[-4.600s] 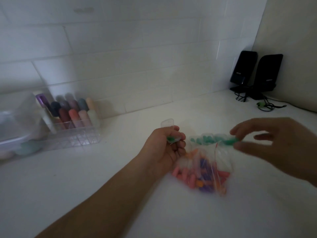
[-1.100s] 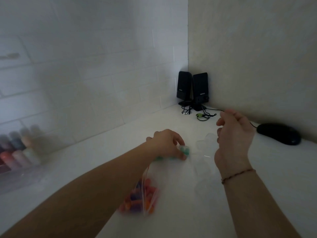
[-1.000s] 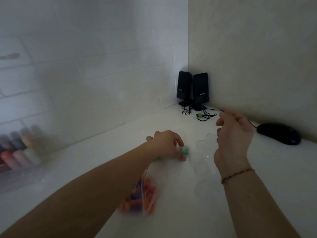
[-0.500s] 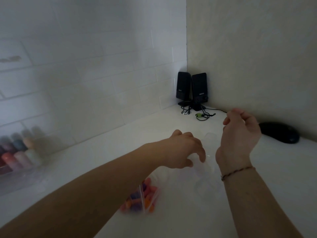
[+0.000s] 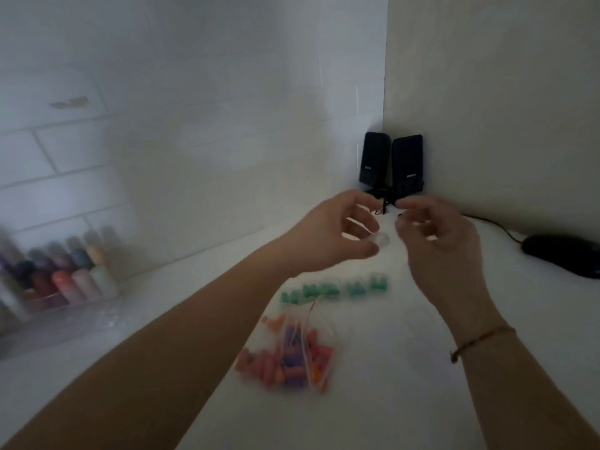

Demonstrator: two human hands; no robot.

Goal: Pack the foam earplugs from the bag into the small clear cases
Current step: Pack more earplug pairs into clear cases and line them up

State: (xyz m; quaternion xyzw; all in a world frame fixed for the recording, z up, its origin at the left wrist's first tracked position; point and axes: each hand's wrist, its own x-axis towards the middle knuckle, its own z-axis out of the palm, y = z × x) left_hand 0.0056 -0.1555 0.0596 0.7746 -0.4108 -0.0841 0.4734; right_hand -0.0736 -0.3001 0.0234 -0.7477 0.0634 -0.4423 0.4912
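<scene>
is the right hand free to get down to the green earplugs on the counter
Probably yes: the right hand hovers just above the green earplugs with nothing between, though blur hides whether its fingers hold something.

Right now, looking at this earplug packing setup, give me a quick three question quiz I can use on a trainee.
1. True or false: the bag of earplugs lies nearer the camera than the row of green earplugs.
2. Multiple choice: what stands in the far corner? A) two black speakers B) a kettle C) a lamp
3. Fill in: the left hand pinches a small ____ case near the right hand.

Key: 1 true; 2 A; 3 clear
</scene>
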